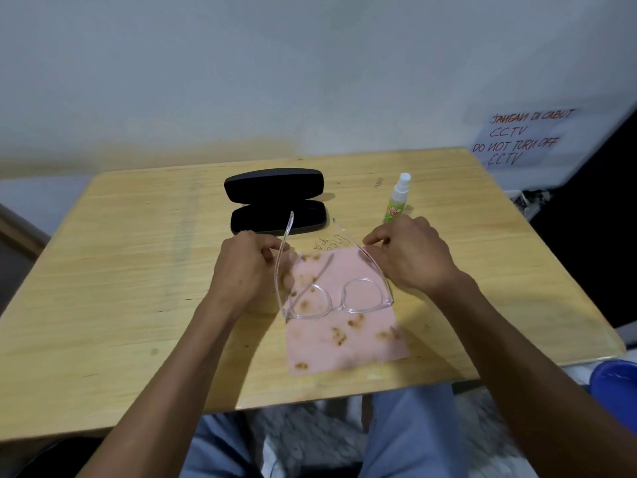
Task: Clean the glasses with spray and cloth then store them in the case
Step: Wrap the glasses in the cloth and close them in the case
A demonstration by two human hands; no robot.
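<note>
Clear-framed glasses [339,300] hover just over a pink cloth [348,336] with brown spots, their temples unfolded and pointing away from me. My left hand [246,267] pinches the left temple, and my right hand [412,255] pinches the right temple. The cloth lies flat on the wooden table [138,288]. Behind my hands a black glasses case [275,201] lies open, its lid raised toward the wall. A small spray bottle [396,200] with a white cap and a green label stands upright just beyond my right hand.
The table stands against a pale wall. A paper sign [520,138] with handwritten words hangs at the right. A blue object [617,384] sits past the table's right front corner. My knees show below the near edge.
</note>
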